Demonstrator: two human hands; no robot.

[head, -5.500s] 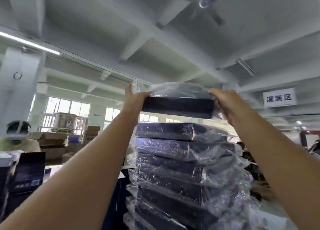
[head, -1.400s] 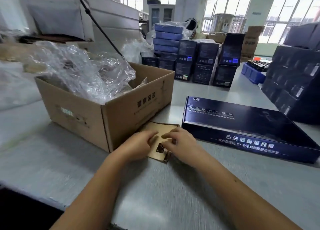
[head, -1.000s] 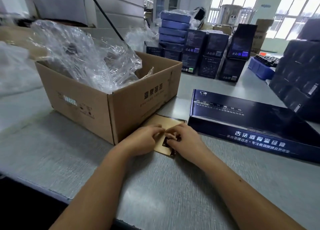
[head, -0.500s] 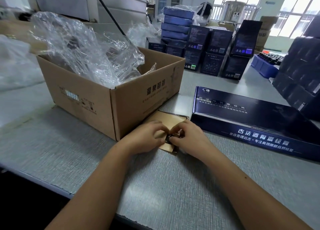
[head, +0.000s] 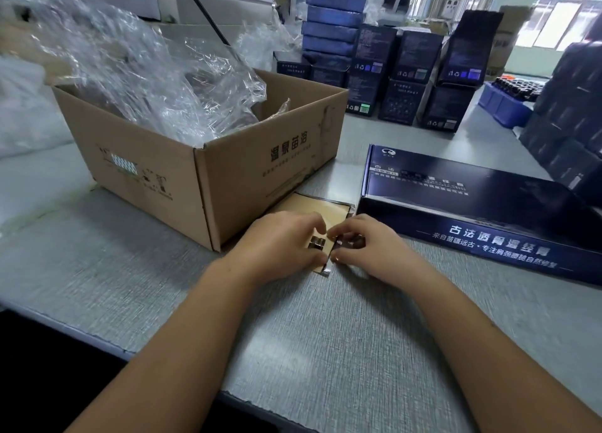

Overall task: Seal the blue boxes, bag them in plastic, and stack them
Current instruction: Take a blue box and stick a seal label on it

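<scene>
A long dark-blue box (head: 488,204) lies flat and closed on the grey table, unbagged, to the right of my hands. Between it and the cardboard carton lies a small brown sticker sheet (head: 312,204). My left hand (head: 280,247) presses down on the sheet's near part with its fingers bent over it. My right hand (head: 368,250) pinches a small sticker (head: 317,243) at the sheet's near edge between thumb and forefinger. The two hands' fingertips almost touch.
An open cardboard carton (head: 228,178) full of clear plastic bags (head: 146,67) stands at the left. Stacked blue boxes (head: 332,32), upright dark boxes (head: 417,74) and a blue crate (head: 501,103) stand at the back. A dark stack (head: 573,106) rises at the right.
Earlier both hands set a bagged box on top of a tall stack. Over the last second both hands stay on the sticker sheet, with only the fingertips shifting at its near edge.
</scene>
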